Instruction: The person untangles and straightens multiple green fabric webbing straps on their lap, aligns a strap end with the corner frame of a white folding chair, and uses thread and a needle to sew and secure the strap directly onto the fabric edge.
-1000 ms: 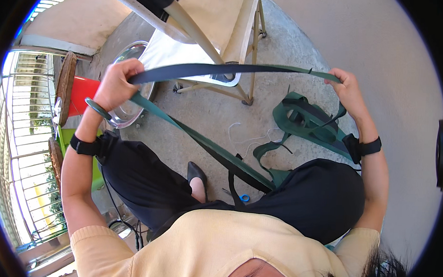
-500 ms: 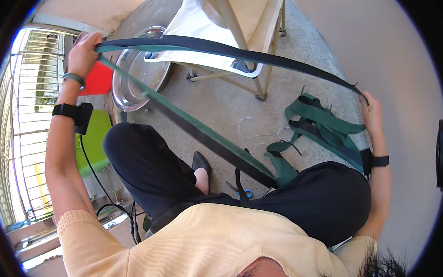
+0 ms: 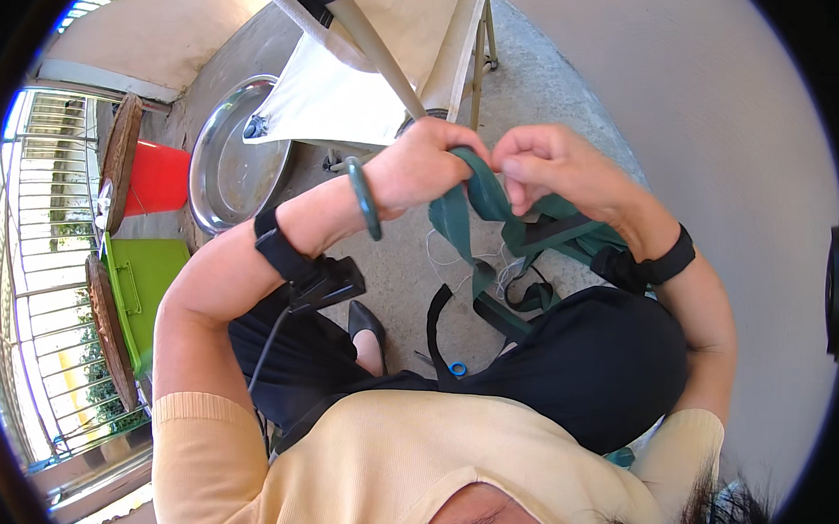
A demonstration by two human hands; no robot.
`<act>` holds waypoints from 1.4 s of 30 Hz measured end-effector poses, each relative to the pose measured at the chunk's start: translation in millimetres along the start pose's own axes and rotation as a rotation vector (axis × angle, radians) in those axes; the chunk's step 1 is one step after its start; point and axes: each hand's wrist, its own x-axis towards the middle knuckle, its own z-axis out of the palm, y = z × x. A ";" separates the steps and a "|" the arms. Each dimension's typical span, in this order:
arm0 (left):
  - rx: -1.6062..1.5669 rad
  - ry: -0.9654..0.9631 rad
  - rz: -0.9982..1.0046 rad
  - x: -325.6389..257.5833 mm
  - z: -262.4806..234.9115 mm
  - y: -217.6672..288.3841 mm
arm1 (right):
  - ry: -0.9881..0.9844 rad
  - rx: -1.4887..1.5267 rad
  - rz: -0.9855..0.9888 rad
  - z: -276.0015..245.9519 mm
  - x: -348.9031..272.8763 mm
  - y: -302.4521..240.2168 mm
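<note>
My left hand (image 3: 432,165) is closed around a long green and black fabric strip (image 3: 485,186), which loops out of the fist and hangs below it. Close beside it, my right hand (image 3: 561,170) has its fingers curled, the fingertips almost at the left hand. What the right fingers pinch, if anything, is hidden. More of the strip lies in loose folds (image 3: 568,235) beneath the right wrist, and a length trails down to my right knee.
Ahead stands a cream cloth seat on a tubular frame (image 3: 352,84). A metal basin (image 3: 201,176), a red bucket (image 3: 159,179) and a green bin (image 3: 146,289) are at left. Blue-handled scissors (image 3: 458,368) and white thread (image 3: 435,258) lie on the concrete floor.
My hands were far apart with the strip stretched between them. Both have come together in front of me, and the strip now hangs slack in loops from the left hand.
</note>
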 end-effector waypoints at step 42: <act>1.771 1.124 0.121 -209.1 -368.0 40.4 | 0.481 -0.448 -0.636 13.2 -4.0 -21.5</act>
